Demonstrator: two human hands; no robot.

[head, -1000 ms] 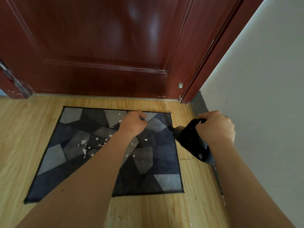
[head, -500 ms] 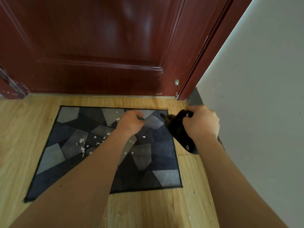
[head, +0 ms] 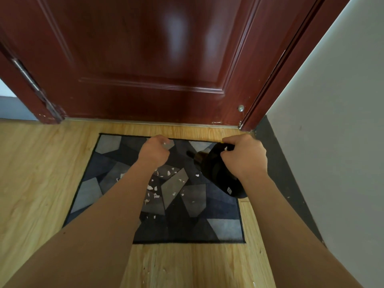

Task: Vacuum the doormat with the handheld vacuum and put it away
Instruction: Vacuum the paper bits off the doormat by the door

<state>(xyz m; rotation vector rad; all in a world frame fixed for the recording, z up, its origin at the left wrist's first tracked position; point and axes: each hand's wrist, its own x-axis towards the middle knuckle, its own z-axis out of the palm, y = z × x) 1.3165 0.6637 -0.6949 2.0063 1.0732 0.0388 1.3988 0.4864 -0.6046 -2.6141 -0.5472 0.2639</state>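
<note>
- A dark doormat [head: 224,227] with grey and blue angular patches is seen lying flat on a wooden floor [head: 31,173].
- A black handheld vacuum [head: 216,171] is held over the doormat's right side, close to its far right corner. Its nozzle is pointed toward the doormat's far middle, and its rear end hangs above the doormat's right edge.
- The vacuum's handle is grasped from above by the right hand [head: 245,157], whose fingers are curled round it.
- The left hand [head: 154,151] is clenched into a loose fist over the doormat's far edge, left of the nozzle and apart from it. Nothing is seen in it.
- Small white scraps [head: 154,188] are scattered across the doormat's middle, partly hidden under the left forearm.
- Beyond the doormat's far edge, past a strip of floor, a closed red-brown door [head: 145,59] is seen, with a small metal stud [head: 241,108] near its lower right corner.
- To the doormat's right, a pale wall [head: 332,121] with a dark baseboard [head: 276,163] is seen.
</note>
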